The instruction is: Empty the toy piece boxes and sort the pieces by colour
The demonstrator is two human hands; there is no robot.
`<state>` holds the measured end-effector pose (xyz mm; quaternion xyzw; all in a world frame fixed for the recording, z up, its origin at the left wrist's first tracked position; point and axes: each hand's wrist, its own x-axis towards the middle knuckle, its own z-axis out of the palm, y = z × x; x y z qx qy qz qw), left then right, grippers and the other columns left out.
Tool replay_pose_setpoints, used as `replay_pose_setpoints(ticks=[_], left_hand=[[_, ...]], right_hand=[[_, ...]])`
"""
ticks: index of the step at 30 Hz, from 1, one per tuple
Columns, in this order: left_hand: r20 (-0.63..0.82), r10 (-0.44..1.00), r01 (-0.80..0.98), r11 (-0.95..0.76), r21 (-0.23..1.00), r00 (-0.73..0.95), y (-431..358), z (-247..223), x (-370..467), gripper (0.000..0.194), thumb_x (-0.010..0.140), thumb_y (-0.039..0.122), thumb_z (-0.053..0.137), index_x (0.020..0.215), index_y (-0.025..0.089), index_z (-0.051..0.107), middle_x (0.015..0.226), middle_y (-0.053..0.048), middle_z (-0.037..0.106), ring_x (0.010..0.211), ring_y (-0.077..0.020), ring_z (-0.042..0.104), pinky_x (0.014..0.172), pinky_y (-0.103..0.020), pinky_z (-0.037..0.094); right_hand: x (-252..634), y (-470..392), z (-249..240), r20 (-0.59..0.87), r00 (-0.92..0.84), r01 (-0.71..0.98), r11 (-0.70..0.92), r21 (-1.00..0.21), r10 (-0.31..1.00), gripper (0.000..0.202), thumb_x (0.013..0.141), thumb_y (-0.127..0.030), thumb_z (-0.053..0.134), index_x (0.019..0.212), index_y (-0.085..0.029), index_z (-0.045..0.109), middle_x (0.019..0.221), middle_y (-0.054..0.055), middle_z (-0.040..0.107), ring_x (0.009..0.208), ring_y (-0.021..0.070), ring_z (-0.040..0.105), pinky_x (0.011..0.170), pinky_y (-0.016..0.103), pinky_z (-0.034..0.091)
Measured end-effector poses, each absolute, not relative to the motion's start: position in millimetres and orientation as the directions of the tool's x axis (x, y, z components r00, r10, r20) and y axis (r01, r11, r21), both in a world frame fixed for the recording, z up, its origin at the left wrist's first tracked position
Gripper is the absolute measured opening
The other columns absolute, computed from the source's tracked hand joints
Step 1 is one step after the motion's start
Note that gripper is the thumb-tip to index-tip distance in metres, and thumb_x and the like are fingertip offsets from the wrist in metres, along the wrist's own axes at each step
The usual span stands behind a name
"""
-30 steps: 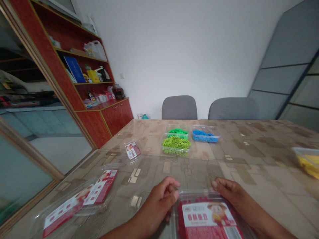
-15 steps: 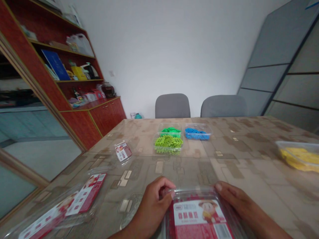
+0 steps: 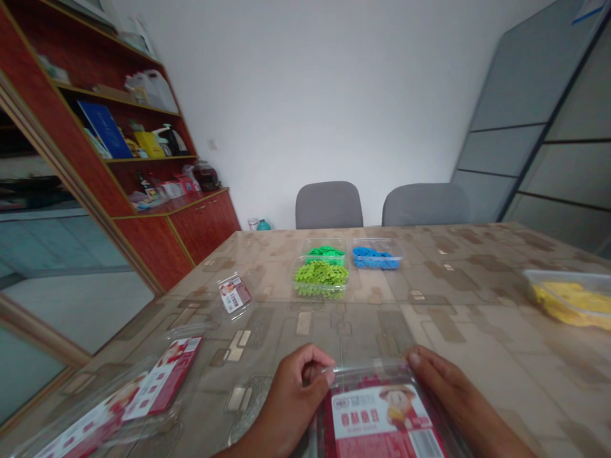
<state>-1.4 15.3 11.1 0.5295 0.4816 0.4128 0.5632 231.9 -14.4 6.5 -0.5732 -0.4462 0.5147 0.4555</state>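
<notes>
A clear plastic box [image 3: 382, 416] with a red and white printed label stands at the table's near edge, cut off by the bottom of the view. Something red shows through its far end. My left hand [image 3: 300, 394] pinches the box's far left corner between thumb and bent fingers. On the other side, my right hand [image 3: 446, 388] grips the far right corner and side, most of its fingers hidden along the wall.
Labelled clear lids [image 3: 162, 375] overlap at the left, with a smaller-looking labelled lid [image 3: 235, 295] beyond. Open tubs hold lime-green pieces [image 3: 321, 277], green pieces [image 3: 326, 253], blue pieces [image 3: 376, 257] and yellow pieces [image 3: 573, 299]. Two grey chairs [image 3: 329, 205] stand behind the table.
The view has shifted slightly. Both hands keep their places on the box, and nothing else has visibly moved.
</notes>
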Motion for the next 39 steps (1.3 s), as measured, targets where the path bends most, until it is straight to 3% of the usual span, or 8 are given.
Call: replay_pose_setpoints(ticks=[6, 14, 21, 28, 31, 33, 36, 39], left_hand=[[-0.12, 0.972, 0.046, 0.113, 0.993, 0.203, 14, 10, -2, 0.028, 0.07, 0.04, 0.074, 0.075, 0.015, 0.062, 0.059, 0.004, 0.052, 0.057, -0.0123, 0.046, 0.056, -0.022, 0.036], [-0.26, 0.921, -0.151, 0.313, 0.938, 0.292, 10, 8, -7, 0.038, 0.071, 0.046, 0.078, 0.082, 0.014, 0.061, 0.067, 0.001, 0.057, 0.058, -0.0122, 0.05, 0.053, -0.021, 0.033], [-0.251, 0.917, -0.173, 0.315, 0.933, 0.31, 9, 2, -5, 0.036, 0.076, 0.046, 0.073, 0.083, 0.013, 0.059, 0.068, 0.001, 0.056, 0.058, -0.0123, 0.05, 0.055, -0.022, 0.035], [0.036, 0.963, 0.195, -0.091, 0.977, 0.269, 2, 10, -16, 0.024, 0.094, 0.041, 0.053, 0.103, 0.02, 0.062, 0.09, -0.003, 0.06, 0.084, -0.02, 0.056, 0.075, -0.028, 0.043], [0.288, 0.91, 0.378, -0.39, 0.84, 0.299, -3, 25, -19, 0.022, 0.094, 0.031, 0.055, 0.111, 0.025, 0.066, 0.121, -0.008, 0.06, 0.112, -0.0271, 0.053, 0.096, -0.035, 0.038], [0.393, 0.819, 0.37, -0.548, 0.75, 0.418, -6, 31, -14, 0.026, 0.091, 0.032, 0.06, 0.116, 0.028, 0.068, 0.136, -0.008, 0.055, 0.127, -0.0322, 0.045, 0.109, -0.041, 0.026], [0.358, 0.702, 0.334, -0.644, 0.689, 0.615, -10, 27, -1, 0.039, 0.091, 0.033, 0.062, 0.13, 0.03, 0.061, 0.144, -0.009, 0.05, 0.137, -0.0355, 0.037, 0.116, -0.051, 0.012], [0.335, 0.608, 0.465, -0.781, 0.418, 0.72, -13, 11, 8, 0.044, 0.097, 0.032, 0.053, 0.141, 0.031, 0.047, 0.149, -0.013, 0.042, 0.138, -0.0383, 0.035, 0.109, -0.064, 0.023]], right_hand=[[231, -10, 1, -0.219, 0.049, 0.022, -0.22, -0.975, 0.975, 0.055, 0.07, -0.073, 0.066, 0.064, -0.022, 0.047, 0.057, -0.005, 0.052, 0.054, 0.0141, 0.051, 0.052, 0.025, 0.04], [225, -12, -3, -0.364, 0.03, -0.24, -0.347, -0.907, 0.931, 0.05, 0.071, -0.064, 0.071, 0.069, -0.023, 0.042, 0.054, -0.006, 0.056, 0.049, 0.0149, 0.057, 0.05, 0.024, 0.042], [225, -10, 1, -0.287, 0.039, -0.186, -0.275, -0.943, 0.957, 0.051, 0.071, -0.065, 0.071, 0.068, -0.022, 0.044, 0.054, -0.007, 0.054, 0.046, 0.0109, 0.052, 0.048, 0.022, 0.039], [228, -9, 2, -0.205, 0.093, -0.019, -0.205, -0.979, 0.974, 0.053, 0.069, -0.069, 0.069, 0.064, -0.022, 0.045, 0.052, -0.007, 0.048, 0.046, 0.0096, 0.044, 0.044, 0.021, 0.034], [229, -7, 4, -0.173, 0.087, 0.031, -0.176, -0.984, 0.981, 0.055, 0.067, -0.072, 0.069, 0.062, -0.022, 0.046, 0.052, -0.006, 0.046, 0.046, 0.0095, 0.042, 0.045, 0.021, 0.034], [230, -6, 5, -0.172, 0.068, 0.045, -0.175, -0.984, 0.983, 0.057, 0.065, -0.073, 0.069, 0.061, -0.022, 0.046, 0.053, -0.006, 0.047, 0.047, 0.0101, 0.043, 0.045, 0.021, 0.036], [230, -5, 6, -0.164, 0.046, 0.052, -0.166, -0.985, 0.985, 0.057, 0.065, -0.075, 0.067, 0.062, -0.021, 0.047, 0.054, -0.005, 0.048, 0.048, 0.0105, 0.044, 0.046, 0.022, 0.038], [231, -5, 6, -0.14, 0.037, 0.075, -0.143, -0.987, 0.989, 0.056, 0.069, -0.075, 0.064, 0.063, -0.021, 0.048, 0.053, -0.005, 0.048, 0.046, 0.0106, 0.045, 0.044, 0.022, 0.039]])
